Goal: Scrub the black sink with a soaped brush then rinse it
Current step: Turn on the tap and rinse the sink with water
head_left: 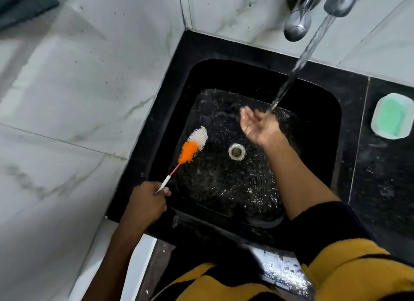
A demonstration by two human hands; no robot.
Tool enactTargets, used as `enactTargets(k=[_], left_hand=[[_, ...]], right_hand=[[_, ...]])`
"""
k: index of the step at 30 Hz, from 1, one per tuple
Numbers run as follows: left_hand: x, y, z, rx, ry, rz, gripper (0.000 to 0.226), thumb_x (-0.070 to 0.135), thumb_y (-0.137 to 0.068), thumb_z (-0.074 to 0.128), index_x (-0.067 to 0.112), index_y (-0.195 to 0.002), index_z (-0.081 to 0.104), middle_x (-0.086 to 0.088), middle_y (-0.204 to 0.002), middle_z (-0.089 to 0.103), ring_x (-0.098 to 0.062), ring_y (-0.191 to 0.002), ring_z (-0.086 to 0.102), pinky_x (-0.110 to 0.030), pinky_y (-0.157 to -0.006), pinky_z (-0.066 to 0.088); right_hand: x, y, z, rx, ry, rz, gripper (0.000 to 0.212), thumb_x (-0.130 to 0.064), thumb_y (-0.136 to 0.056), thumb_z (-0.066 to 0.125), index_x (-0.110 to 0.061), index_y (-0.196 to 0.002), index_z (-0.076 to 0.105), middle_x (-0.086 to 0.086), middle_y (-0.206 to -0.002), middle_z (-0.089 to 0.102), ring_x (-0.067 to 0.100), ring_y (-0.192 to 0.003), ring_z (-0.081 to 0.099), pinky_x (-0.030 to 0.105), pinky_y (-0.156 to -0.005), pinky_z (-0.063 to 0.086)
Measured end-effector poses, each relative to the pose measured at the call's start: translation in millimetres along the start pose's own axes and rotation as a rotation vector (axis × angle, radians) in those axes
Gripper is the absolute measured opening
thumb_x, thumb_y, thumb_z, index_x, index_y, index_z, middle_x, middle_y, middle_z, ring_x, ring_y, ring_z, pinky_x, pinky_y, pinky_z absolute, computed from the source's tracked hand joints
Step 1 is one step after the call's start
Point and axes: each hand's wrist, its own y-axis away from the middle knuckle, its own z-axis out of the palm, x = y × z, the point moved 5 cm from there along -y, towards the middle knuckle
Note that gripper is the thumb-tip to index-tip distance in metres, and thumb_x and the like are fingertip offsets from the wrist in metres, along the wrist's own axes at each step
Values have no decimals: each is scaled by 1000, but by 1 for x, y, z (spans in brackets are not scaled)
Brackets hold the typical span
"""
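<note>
Head view: rinse step judged in hand. Right hand [259,127] cupped, palm up, fingers relaxed, grasping nothing, catching tap stream [300,63]. Left hand [149,202] clenched round brush [192,147] handle at near-left rim. Next: splash water over walls. Black sink [224,179] wet, speckled, glistening; drain [236,151] central.

Home washroom: tiled walls [67,99], sink [224,52], tap [340,2].

1 sink [349,130], 1 brush [193,146], 2 hands, 1 soap [392,117], 1 tap [340,1].
</note>
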Motion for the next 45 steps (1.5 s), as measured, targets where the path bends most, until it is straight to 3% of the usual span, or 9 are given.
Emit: enactTargets(k=[7, 12, 15, 20, 28, 35, 38, 41, 45], left_hand=[[2, -3, 9, -35, -57, 25, 24, 18, -94, 59, 18, -74, 72, -5, -50, 66, -14, -46, 57, -24, -48, 40], [9, -5, 17, -56, -75, 51, 22, 18, -93, 60, 17, -75, 72, -6, -51, 66, -10, -41, 55, -23, -46, 39], [14, -5, 22, -73, -92, 72, 23, 17, -93, 60, 16, -73, 71, -7, -51, 67, -5, -36, 52, -22, -43, 38], [24, -4, 26, -93, -106, 105, 24, 16, -93, 59, 15, -73, 72, -10, -54, 68, -12, -42, 55, -22, -45, 41], [27, -5, 28, -103, -125, 128, 25, 16, -94, 58, 17, -74, 72, -9, -53, 67, -11, -42, 56, -23, -46, 42], [24, -4, 26, -105, -143, 140, 26, 19, -96, 57, 18, -74, 72, -6, -53, 68, -8, -43, 57, -22, -48, 42], [22, -6, 24, -104, -130, 142, 27, 20, -96, 57, 18, -74, 72, -6, -53, 67, -13, -48, 60, -25, -52, 44], [20, -7, 23, -100, -125, 143, 27, 19, -96, 57, 17, -72, 72, -6, -52, 67, -13, -47, 59, -25, -53, 44], [19, -8, 22, -105, -115, 136, 27, 17, -95, 59, 16, -72, 72, -8, -53, 67, -11, -44, 57, -25, -50, 42]], right_hand=[[3, 1, -47, -38, 210, 147, 34, -15, -96, 25, -20, -64, 35, -6, -51, 32, 7, -38, 24, 19, -39, 14], [-17, 22, -71, -68, 1619, 272, 28, -3, -89, 40, -11, -64, 52, 1, -49, 47, 9, -36, 38, 15, -37, 28], [-51, 38, -85, 304, 2280, 121, 17, 4, -83, 52, -2, -66, 53, 10, -60, 54, 20, -58, 56, 26, -56, 44], [-74, 31, -101, 520, 1673, -477, 29, -22, -77, 58, 4, -87, 67, 17, -86, 68, 33, -79, 68, 36, -67, 59], [-6, 13, -44, -1, 433, -72, 25, -5, -101, 37, 3, -103, 60, 12, -86, 63, 17, -71, 62, 25, -59, 54], [-2, 16, 10, -77, 29, 1, 41, -21, -103, 25, -15, -65, 38, -4, -50, 33, 9, -37, 24, 19, -35, 18], [-32, 13, 4, -55, -253, -106, 39, -17, -102, 30, -5, -74, 55, 5, -66, 53, 14, -51, 49, 22, -33, 42], [-66, 8, -23, 11, -472, -278, 43, -19, -106, 23, 5, -103, 60, 23, -86, 66, 31, -80, 67, 40, -63, 61], [-62, 5, -49, 204, -42, -291, 25, 2, -100, 34, -5, -86, 52, 14, -81, 58, 22, -72, 61, 38, -66, 61]])
